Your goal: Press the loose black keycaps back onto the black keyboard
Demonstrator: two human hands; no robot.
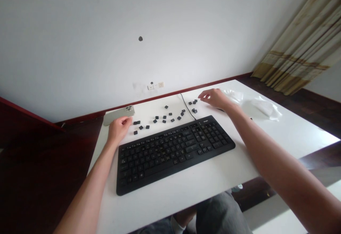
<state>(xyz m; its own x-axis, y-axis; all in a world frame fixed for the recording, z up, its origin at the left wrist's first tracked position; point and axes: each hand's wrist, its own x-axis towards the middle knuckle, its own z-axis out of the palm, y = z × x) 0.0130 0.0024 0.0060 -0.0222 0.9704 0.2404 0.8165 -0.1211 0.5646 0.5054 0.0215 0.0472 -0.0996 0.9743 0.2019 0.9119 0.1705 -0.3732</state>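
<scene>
A black keyboard (173,156) lies at a slant on the white table, with key sockets bare in several places. Behind it several loose black keycaps (170,114) are scattered. My left hand (119,129) rests at the left, beside a keycap pair (136,123) and the phone; its fingers are curled in, and whatever they may hold is hidden. Over at the right, my right hand (214,98) reaches past the keyboard, fingers stretched out and a little apart. Their tips are close to a small keycap cluster (195,101), with nothing visible between them.
A pale phone (119,114) lies at the table's (287,138) back left corner. The keyboard cable (188,107) runs to the back edge. Crumpled clear plastic bags (266,108) lie at the right. A wall (93,42) with sockets (156,86) stands behind.
</scene>
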